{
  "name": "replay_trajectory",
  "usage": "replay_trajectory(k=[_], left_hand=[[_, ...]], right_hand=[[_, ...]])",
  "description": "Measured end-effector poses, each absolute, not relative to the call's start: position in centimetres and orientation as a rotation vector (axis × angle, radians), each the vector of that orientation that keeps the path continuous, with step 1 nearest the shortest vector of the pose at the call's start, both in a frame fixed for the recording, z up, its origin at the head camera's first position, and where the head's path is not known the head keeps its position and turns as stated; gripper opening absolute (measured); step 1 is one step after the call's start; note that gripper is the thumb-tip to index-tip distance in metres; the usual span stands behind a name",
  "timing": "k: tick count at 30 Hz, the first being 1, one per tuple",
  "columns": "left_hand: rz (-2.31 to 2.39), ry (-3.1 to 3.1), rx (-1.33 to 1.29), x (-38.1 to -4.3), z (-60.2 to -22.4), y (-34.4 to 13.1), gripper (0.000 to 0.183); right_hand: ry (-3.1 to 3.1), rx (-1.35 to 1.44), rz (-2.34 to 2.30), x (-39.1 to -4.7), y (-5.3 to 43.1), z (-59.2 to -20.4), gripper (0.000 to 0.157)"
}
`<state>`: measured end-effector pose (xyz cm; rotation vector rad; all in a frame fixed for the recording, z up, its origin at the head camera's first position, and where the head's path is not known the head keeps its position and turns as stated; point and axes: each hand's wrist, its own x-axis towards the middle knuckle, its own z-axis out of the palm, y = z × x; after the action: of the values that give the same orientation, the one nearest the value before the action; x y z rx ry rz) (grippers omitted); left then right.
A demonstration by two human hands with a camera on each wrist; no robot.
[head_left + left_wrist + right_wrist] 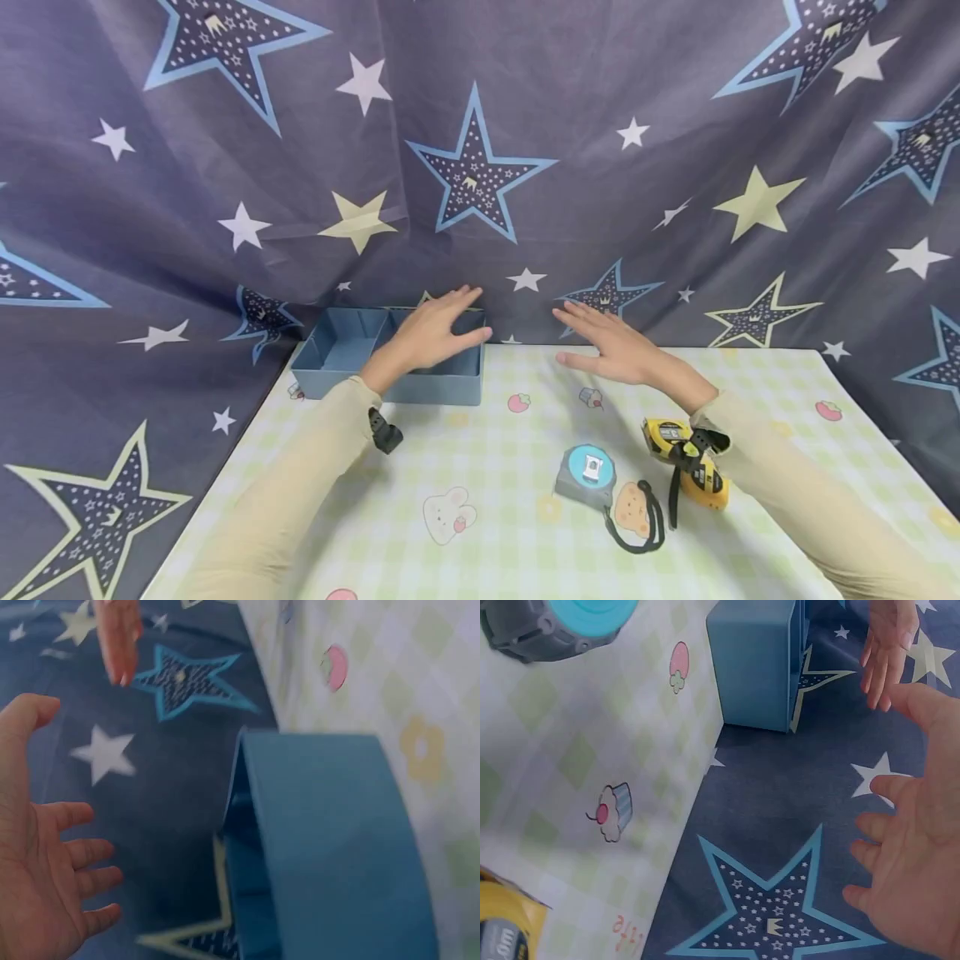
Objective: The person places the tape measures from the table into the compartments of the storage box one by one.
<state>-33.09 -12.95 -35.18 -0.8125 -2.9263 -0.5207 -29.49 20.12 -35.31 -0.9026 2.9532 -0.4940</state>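
A person's left hand (431, 333), thumb apart and fingers extended, hovers over the right compartment of a blue box (442, 390), its palm holding nothing; the left wrist view shows no contact with the rim. Across from it, the right hand (618, 346), likewise spread and without a grip on anything, hangs above the far edge of the table (517, 458), right of the box. The divided box sits at the table's far left corner, near the star-print curtain (525, 50).

Nearer the front edge, on the table's right half, lies a blue-faced tape measure (588, 475), its black strap (652, 533) looped out toward that edge. Just to its right, partly hidden by the right wrist's camera (693, 450), lie two yellow tape measures (660, 437), well in from the right edge; whether they touch cannot be told.

Handling any of the three well would likely mean drawing the right hand back past the cases, so the wrist camera does not knock them, then pinching one case by its sides with its strap gathered. The left hand seems best placed to steady the box by its front wall, leaving both compartments free.
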Motion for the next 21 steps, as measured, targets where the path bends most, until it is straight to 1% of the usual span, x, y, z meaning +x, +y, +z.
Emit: replay_trajectory(k=[10,15,21], left_hand=[[-0.734,-2.985,-0.464,-33.8,-33.1,-19.9,0.084],[-0.757,-2.986,-0.287,-34.1,-33.1,-23.6,0.076],[-0.714,-3.019,-0.046,-34.4,-34.0,-27.5,0.069]], right_hand=[[2.978,-1.026,-0.423,-28.8,20.4,-33.1,0.071],[2.949,-1.053,-0.408,-27.7,20.2,-32.3,0.068],[2.908,-1.154,-0.394,-26.1,19.7,-31.9,0.064]])
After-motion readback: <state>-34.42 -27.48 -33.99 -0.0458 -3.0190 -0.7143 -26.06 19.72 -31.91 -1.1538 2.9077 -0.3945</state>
